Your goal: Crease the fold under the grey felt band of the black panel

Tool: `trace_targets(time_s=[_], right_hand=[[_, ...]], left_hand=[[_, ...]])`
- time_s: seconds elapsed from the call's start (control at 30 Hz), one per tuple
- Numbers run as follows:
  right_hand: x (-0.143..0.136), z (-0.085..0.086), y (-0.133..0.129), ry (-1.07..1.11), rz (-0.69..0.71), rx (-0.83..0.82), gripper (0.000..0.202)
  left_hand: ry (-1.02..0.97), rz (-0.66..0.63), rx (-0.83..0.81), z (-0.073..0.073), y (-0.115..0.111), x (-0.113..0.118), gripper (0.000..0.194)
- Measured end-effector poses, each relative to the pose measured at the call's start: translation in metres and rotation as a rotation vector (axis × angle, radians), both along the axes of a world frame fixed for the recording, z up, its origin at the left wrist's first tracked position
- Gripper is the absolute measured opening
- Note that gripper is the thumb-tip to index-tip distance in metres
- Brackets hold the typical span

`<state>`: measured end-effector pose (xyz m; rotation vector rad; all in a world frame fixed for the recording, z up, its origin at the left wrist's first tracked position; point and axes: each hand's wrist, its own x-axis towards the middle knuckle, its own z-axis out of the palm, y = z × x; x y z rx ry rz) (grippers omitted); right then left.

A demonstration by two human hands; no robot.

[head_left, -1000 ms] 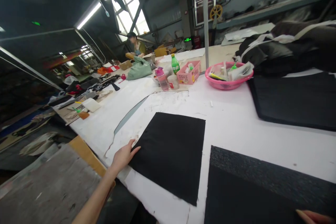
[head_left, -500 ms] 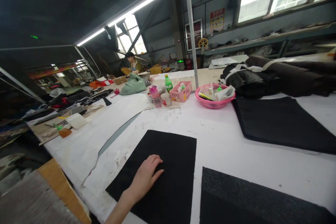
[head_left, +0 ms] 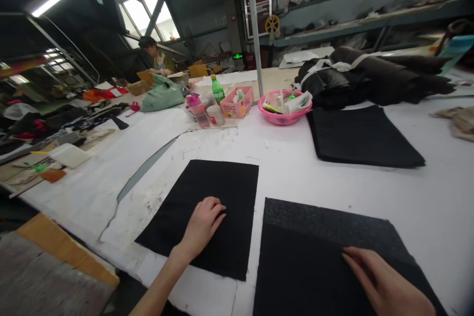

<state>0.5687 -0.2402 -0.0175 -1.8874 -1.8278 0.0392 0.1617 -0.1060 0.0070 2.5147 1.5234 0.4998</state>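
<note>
A black fabric piece (head_left: 229,182) lies flat on the white-covered table, left of centre. My left hand (head_left: 203,222) rests on it, fingers slightly bent and thumb apart, holding nothing. To the right lies a second black fabric piece (head_left: 296,266), over a dark speckled layer (head_left: 318,217) that shows as a band along its far edge. My right hand (head_left: 385,276) is at this piece, thumb and forefinger closed in a pinch near where the plain black meets the speckled band. Its other fingers are mostly hidden.
Farther back lies a stack of black fabric (head_left: 363,133), beside dark rolled material (head_left: 388,69). A pink basket (head_left: 283,117), pink box (head_left: 237,103), green bottle (head_left: 217,90) and pink-lidded cup (head_left: 200,112) stand beyond. A metal pole (head_left: 254,29) rises there. Another person (head_left: 157,59) sits at the back left.
My right hand has come into view at the right-hand fabric. My left hand stays on the left piece. The view has shifted down and to the right.
</note>
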Motion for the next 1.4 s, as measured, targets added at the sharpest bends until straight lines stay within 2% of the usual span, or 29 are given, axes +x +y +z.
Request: trace_targets(time_s=[0.1, 0.17, 0.27, 0.4, 0.6, 0.8, 0.9, 1.03, 1.1, 1.27, 1.4], right_hand=[[-0.036, 0.021, 0.018, -0.036, 0.127, -0.01, 0.031], [-0.062, 0.026, 0.033, -0.06, 0.197, -0.013, 0.028], [-0.088, 0.023, 0.052, -0.096, 0.25, -0.032, 0.024], [-0.095, 0.014, 0.063, -0.114, 0.25, -0.058, 0.018], [-0.093, 0.016, 0.064, -0.073, 0.278, -0.077, 0.012], [-0.09, 0.014, 0.064, 0.031, 0.392, 0.005, 0.017], [-0.088, 0.01, 0.063, 0.059, 0.408, 0.026, 0.017], [-0.087, 0.006, 0.062, 0.107, 0.41, 0.012, 0.014], [-0.088, 0.005, 0.061, 0.119, 0.403, 0.007, 0.012], [-0.088, 0.004, 0.06, 0.129, 0.349, 0.011, 0.006], [-0.088, 0.007, 0.06, 0.128, 0.356, -0.01, 0.009]], left_hand=[[-0.073, -0.057, -0.046, 0.009, -0.009, 0.029, 0.012], [-0.119, -0.137, -0.098, 0.013, -0.018, 0.055, 0.012], [-0.137, -0.255, -0.146, 0.013, -0.028, 0.089, 0.011], [-0.106, -0.263, -0.157, 0.006, -0.03, 0.109, 0.015], [-0.015, -0.234, -0.166, 0.003, -0.022, 0.114, 0.022], [0.038, -0.189, -0.133, 0.008, -0.016, 0.119, 0.03], [0.036, -0.233, -0.101, 0.011, -0.013, 0.123, 0.033], [0.073, -0.384, -0.091, 0.015, -0.007, 0.129, 0.012], [0.106, -0.409, -0.104, 0.019, -0.003, 0.131, 0.003], [0.196, -0.352, -0.111, 0.025, 0.005, 0.118, 0.025], [0.175, -0.303, -0.111, 0.026, 0.002, 0.109, 0.031]])
